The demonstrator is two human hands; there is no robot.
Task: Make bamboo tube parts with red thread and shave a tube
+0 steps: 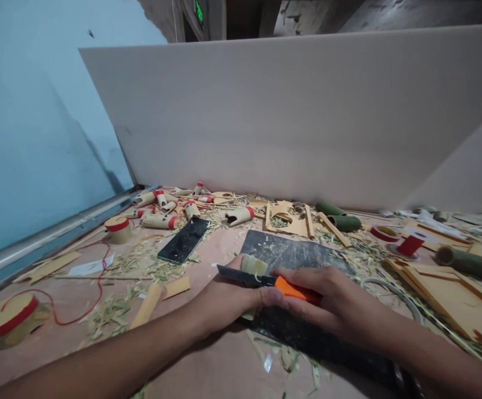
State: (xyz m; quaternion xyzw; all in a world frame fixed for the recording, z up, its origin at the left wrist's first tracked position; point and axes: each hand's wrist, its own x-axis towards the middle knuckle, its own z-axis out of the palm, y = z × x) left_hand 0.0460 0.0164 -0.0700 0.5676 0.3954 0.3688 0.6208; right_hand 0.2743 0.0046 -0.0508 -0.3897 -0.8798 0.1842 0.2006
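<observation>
My right hand (328, 299) is wrapped round the orange handle of a utility knife (293, 289), whose dark blade points left. Held in my left hand (228, 299) is a short pale-green bamboo piece (254, 266), and the blade lies across it. My left thumb rests against the knife near the front of the handle. Both hands are above a dark scuffed mat (282, 249). Part of the bamboo piece is hidden behind the knife and my fingers.
Bamboo shavings (113, 310) litter the table. A black phone (184, 240) lies left of the mat. Several red-banded bamboo tubes (160, 221) sit farther back. At right are a green bamboo tube (469, 261), red tape (384, 233) and a wooden frame (465, 299). A white panel (290, 122) stands behind.
</observation>
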